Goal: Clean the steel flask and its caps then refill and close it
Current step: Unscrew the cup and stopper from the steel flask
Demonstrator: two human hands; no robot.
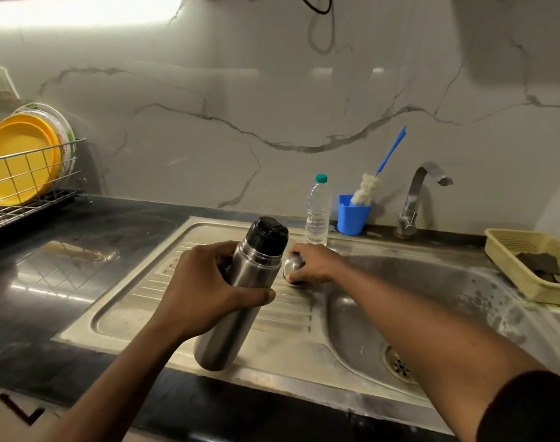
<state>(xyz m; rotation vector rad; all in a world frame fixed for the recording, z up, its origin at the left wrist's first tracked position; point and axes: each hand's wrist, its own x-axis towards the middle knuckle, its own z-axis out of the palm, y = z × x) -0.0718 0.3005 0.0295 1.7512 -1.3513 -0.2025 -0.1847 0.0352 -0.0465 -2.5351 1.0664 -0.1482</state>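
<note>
Head view: we record the brushed steel flask (237,301), black inner cap (267,232) fitted, tilted over the sink (431,282) drainboard; left hand (202,291) fingers wrap it, right hand (310,264) fingers grip the steel cap (293,266) there.

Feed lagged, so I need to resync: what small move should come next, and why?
Probably let the right hand leave the steel outer cap on the drainboard and move to the black inner cap: it is still on the flask, which the left hand grips tilted.
</note>
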